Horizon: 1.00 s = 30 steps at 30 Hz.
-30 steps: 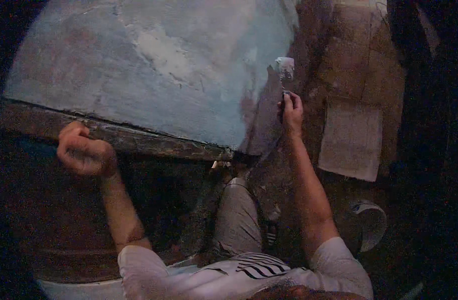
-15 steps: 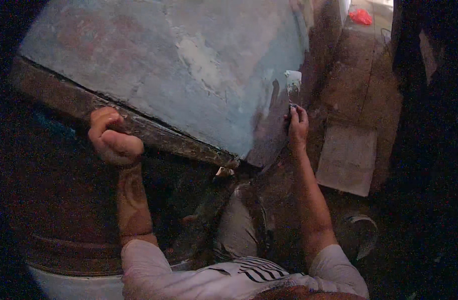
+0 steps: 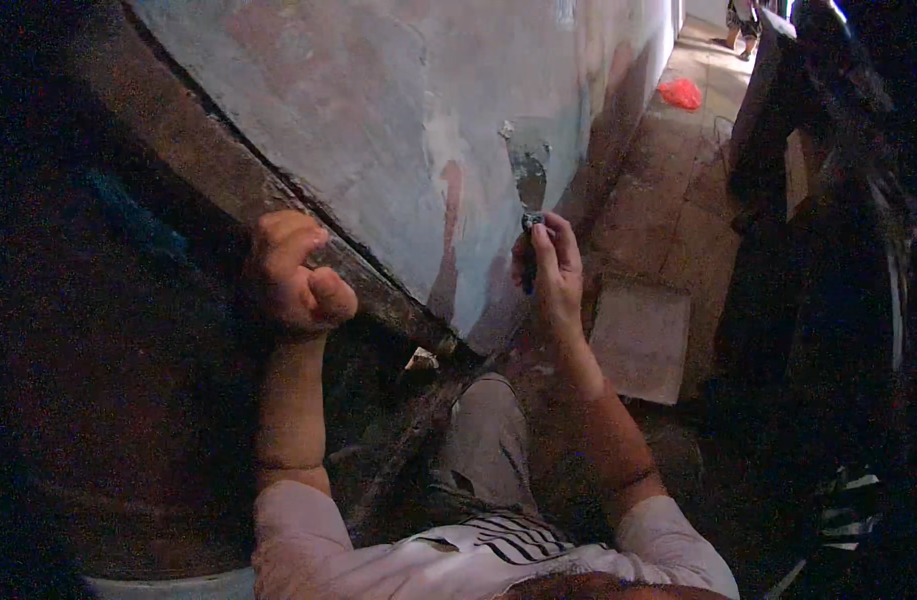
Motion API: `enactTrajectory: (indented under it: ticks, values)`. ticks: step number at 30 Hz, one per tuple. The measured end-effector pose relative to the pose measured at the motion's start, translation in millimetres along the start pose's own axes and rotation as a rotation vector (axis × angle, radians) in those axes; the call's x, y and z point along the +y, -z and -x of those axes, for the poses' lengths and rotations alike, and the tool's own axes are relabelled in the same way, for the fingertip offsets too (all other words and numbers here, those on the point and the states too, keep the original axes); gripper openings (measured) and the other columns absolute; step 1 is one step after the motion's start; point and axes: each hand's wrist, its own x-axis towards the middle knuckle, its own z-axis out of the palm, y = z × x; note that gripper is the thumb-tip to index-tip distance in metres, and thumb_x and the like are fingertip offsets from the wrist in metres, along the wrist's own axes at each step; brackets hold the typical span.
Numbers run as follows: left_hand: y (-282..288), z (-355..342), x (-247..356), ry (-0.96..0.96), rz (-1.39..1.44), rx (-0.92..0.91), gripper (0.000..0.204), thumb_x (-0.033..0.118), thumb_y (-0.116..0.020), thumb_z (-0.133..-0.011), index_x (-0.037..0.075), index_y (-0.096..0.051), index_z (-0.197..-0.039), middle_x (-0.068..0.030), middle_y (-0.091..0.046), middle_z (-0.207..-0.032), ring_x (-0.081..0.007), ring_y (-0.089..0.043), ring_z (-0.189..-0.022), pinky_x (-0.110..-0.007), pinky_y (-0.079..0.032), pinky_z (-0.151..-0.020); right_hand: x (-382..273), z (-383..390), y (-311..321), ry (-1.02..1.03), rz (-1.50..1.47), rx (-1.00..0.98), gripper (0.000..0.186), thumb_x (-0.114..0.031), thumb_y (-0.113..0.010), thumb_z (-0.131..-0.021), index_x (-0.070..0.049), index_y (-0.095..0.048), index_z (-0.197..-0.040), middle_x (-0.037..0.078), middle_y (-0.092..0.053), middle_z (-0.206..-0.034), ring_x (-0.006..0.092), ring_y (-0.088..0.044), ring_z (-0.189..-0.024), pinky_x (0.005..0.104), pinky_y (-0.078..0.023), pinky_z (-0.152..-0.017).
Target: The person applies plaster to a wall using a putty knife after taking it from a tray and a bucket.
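My right hand (image 3: 556,265) is closed around the dark handle of a putty knife (image 3: 531,170). The knife's wide blade points up and away, over the patchy blue-grey wall (image 3: 359,120); whether it touches is hard to tell. Pale paste shows at the blade's upper left corner. My left hand (image 3: 304,272) is curled, thumb bent toward the fingers, beside the rough brown edge strip (image 3: 204,140) along the wall's left side. Whatever it may hold is hidden. Light patches and a reddish-brown streak (image 3: 451,200) mark the wall near the knife.
A pale flat slab (image 3: 641,340) lies on the tiled floor (image 3: 629,235) at the right. Farther off are a red plastic bag (image 3: 681,94) and a person's legs (image 3: 745,25). My knee (image 3: 489,420) is below the wall's lower corner. Dark clutter fills the right side.
The view has turned, bringing a person's legs into sight at the far end. My right hand and the putty knife have shifted left over the wall. My left hand stays curled, nearer the wall's lower corner.
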Motion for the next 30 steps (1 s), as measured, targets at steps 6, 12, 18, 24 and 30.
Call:
enactTrajectory:
  ticks: [6, 12, 18, 24, 30]
  values:
    - [17.2, -13.3, 12.8, 0.025, -0.004, -0.04, 0.021, 0.023, -0.051, -0.095, 0.004, -0.052, -0.103, -0.0137, -0.058, -0.086, -0.0306, -0.057, -0.075, -0.044, -0.049, -0.071, -36.0, -4.3, -42.0, -0.019, -0.036, -0.164, 0.027, -0.022, -0.05, -0.102, -0.007, -0.053, -0.124, 0.001, -0.057, -0.082, 0.0076, -0.051, -0.063, 0.0233, -0.043, -0.052]
    - [18.6, 17.8, 17.7, 0.019, -0.043, 0.066, 0.019, 0.021, -0.055, -0.093, 0.005, -0.052, -0.102, -0.0129, -0.058, -0.086, -0.0305, -0.057, -0.074, -0.043, -0.049, -0.069, -19.1, -1.7, -68.3, 0.122, 0.106, -0.155, 0.03, -0.022, -0.049, -0.102, -0.007, -0.051, -0.128, 0.001, -0.056, -0.081, 0.0072, -0.051, -0.064, 0.0243, -0.045, -0.055]
    - [19.6, 32.3, 21.8, 0.01, -0.042, 0.088, 0.016, 0.018, -0.058, -0.091, 0.006, -0.052, -0.1, -0.011, -0.058, -0.083, -0.0295, -0.056, -0.071, -0.043, -0.048, -0.066, -0.3, -3.1, -74.5, 0.326, 0.278, -0.107, 0.031, -0.02, -0.048, -0.102, -0.007, -0.051, -0.13, 0.001, -0.055, -0.079, 0.0064, -0.05, -0.066, 0.0239, -0.046, -0.06]
    - [20.4, 32.1, 23.0, -0.047, -0.052, 0.095, 0.016, 0.017, -0.059, -0.089, 0.007, -0.052, -0.099, -0.0106, -0.057, -0.082, -0.0283, -0.056, -0.071, -0.042, -0.048, -0.065, 17.7, -7.0, -76.0, 0.532, 0.605, -0.085, 0.033, -0.018, -0.049, -0.102, -0.006, -0.048, -0.133, 0.001, -0.055, -0.088, 0.008, -0.049, -0.074, 0.0237, -0.045, -0.069]
    - [22.0, 37.0, 24.6, 0.025, -0.034, 0.098, 0.013, 0.014, -0.06, -0.088, 0.007, -0.052, -0.098, -0.0101, -0.057, -0.082, -0.0279, -0.057, -0.072, -0.041, -0.049, -0.065, 24.8, -9.3, -84.3, 0.522, 0.542, -0.081, 0.033, -0.015, -0.049, -0.102, -0.005, -0.049, -0.134, 0.005, -0.057, -0.095, 0.0123, -0.054, -0.083, 0.028, -0.047, -0.075]
